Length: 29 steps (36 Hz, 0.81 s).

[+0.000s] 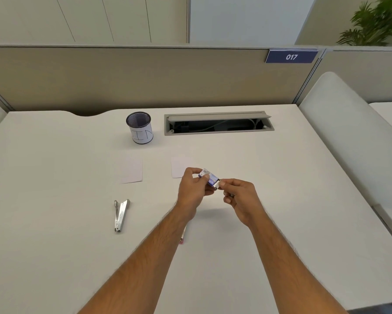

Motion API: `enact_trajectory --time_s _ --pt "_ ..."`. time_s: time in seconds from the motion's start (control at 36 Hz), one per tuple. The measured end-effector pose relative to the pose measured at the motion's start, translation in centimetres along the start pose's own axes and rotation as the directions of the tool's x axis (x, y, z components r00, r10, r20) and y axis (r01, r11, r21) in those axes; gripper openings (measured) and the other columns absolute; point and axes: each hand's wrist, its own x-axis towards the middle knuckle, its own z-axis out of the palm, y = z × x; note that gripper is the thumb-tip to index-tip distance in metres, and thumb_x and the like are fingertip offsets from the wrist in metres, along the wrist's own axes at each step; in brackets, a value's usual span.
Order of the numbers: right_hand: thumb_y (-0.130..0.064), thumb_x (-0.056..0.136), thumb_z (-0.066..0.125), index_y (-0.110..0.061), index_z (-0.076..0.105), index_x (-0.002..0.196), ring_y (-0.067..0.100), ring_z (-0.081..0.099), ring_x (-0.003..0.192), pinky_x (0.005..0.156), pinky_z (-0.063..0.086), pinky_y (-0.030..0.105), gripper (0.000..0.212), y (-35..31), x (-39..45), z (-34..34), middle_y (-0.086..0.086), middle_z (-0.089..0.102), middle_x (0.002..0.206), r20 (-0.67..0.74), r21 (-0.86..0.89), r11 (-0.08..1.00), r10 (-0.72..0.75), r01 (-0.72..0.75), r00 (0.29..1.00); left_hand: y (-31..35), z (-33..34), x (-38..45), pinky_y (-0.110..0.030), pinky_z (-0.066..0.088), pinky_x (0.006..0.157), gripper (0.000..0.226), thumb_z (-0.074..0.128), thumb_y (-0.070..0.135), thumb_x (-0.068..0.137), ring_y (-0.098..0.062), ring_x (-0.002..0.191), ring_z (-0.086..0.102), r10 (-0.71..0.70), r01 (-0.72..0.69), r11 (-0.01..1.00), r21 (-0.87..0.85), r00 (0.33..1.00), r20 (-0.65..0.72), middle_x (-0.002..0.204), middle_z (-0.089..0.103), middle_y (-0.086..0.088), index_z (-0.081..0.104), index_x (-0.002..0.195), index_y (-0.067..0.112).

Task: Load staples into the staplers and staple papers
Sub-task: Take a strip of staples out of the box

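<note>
An office cubicle: a white desk (54,177) with a cable hatch (217,123), fabric partitions (122,75), number sign "017" (291,56), mesh pen cup (140,127).

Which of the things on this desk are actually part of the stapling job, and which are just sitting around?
Part of the job:
staple box, held between left hand and right hand
silver stapler
left paper
right paper

Just lying about:
mesh pen cup
open cable tray
number sign
plant

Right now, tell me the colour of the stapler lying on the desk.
Shiny silver metal stapler, clearest in the head view.
</note>
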Motion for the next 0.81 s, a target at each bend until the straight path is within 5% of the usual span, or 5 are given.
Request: enact_trajectory --time_s 0.22,0.81 --pt "0.0 0.09 0.068 0.003 0.078 0.098 0.016 0.045 0.066 0.054 0.04 0.026 0.013 -0.15 0.01 0.13 0.014 0.067 0.087 0.025 0.024 1.0 0.006 -0.007 1.0 0.08 -0.05 0.15 -0.031 0.063 0.066 0.022 0.058 0.015 0.102 -0.028 0.084 0.077 -0.052 0.052 0.998 -0.028 0.998 -0.022 0.102 0.075 -0.017 0.055 0.124 0.014" --pt "-0.008 0.086 0.074 -0.002 0.079 0.087 0.015 0.047 0.063 0.054 0.041 0.027 0.008 0.12 0.61 0.2 0.006 0.07 0.076 -0.056 -0.073 0.997 0.001 -0.005 0.998 -0.12 0.02 0.02 -0.037 0.065 0.072 0.014 0.059 0.013 0.099 -0.031 0.081 0.077 -0.016 0.016 1.0 0.016 1.0 0.016 0.091 0.077 -0.016 0.061 0.113 0.013"
